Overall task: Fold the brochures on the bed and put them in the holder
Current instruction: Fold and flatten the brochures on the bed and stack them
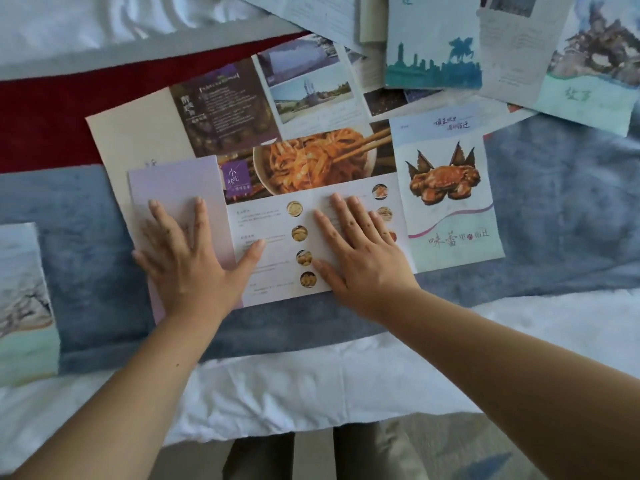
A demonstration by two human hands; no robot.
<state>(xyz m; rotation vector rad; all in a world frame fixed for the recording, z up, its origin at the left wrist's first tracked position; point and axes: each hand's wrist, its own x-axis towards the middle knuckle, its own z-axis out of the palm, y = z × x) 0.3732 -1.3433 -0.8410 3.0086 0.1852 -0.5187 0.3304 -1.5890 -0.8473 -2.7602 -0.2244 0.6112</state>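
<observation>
Pressing flat on a food brochure (277, 216) on the bed (277, 386): left hand (194, 265) spread on its folded-over flap. Right hand (360, 258) spread too.

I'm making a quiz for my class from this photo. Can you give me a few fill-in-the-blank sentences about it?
1. Both hands press flat on an open ____.
2. The left hand rests on the folded-over panel coloured ____.
3. The panel right of the right hand shows a ____.
4. Above the hands, chopsticks lift ____ from a bowl.

Missing words: brochure; lilac; crab; noodles
</observation>
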